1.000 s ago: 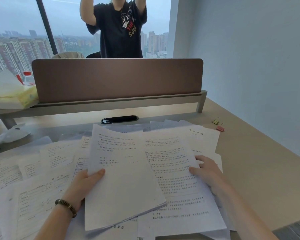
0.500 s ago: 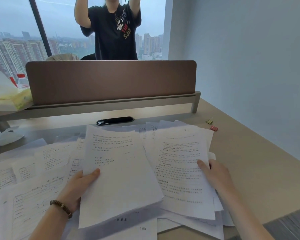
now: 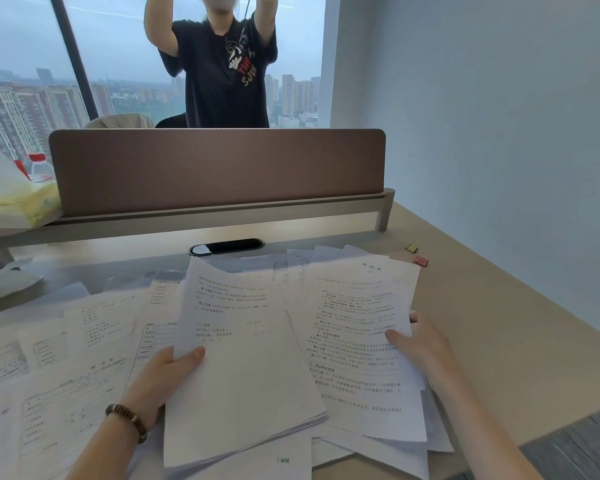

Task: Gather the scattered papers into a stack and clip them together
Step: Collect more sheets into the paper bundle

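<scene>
My left hand (image 3: 165, 375) grips the left edge of a gathered stack of printed papers (image 3: 246, 368), thumb on top, holding it raised over the desk. My right hand (image 3: 421, 344) pinches the right edge of a second bunch of printed sheets (image 3: 357, 341), thumb on the top page. More loose sheets (image 3: 66, 368) lie scattered across the left of the desk, and others stick out under both bunches. A yellow-green binder clip (image 3: 412, 246) and a pink binder clip (image 3: 420, 260) lie on the desk beyond the papers at the right.
A brown divider panel (image 3: 215, 168) on a grey rail closes the far edge of the desk, with a black cable slot (image 3: 226, 245) before it. A person in a dark T-shirt (image 3: 222, 74) stands behind it. A yellow packet (image 3: 18, 202) sits far left. A wall runs along the right.
My right hand has drawn the right-hand sheets together toward the stack and now pinches their edge. The left-hand stack has stayed raised with little shift.
</scene>
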Demonstrator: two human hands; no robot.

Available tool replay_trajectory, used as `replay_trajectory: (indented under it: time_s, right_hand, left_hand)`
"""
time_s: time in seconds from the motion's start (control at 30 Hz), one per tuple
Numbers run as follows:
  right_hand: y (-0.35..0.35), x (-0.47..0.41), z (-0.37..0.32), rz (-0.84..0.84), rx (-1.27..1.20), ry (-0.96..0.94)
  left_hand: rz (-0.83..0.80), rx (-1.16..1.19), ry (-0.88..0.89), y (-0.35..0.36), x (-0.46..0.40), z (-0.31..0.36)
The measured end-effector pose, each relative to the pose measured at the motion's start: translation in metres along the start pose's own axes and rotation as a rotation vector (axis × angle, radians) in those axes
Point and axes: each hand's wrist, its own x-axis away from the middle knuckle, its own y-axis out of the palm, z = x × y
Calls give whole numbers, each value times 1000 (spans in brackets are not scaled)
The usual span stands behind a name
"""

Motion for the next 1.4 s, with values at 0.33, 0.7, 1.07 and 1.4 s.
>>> replay_trajectory:
  time_s: [0.33, 0.7, 1.07, 1.4]
  right_hand:
    - [14, -1, 3, 22, 251, -59]
    - [22, -3, 11, -220, -587, 88]
    - [-11, 21, -60, -228, -599, -129]
    - [-51, 44, -139, -581, -836, -341]
  left_hand:
    - [7, -38, 6, 0, -3, -1]
    - [-3, -43, 1, 1, 0, 2]
    - [-4, -105, 30, 2, 2, 3]
    - [-26, -23, 40, 1, 9, 8]
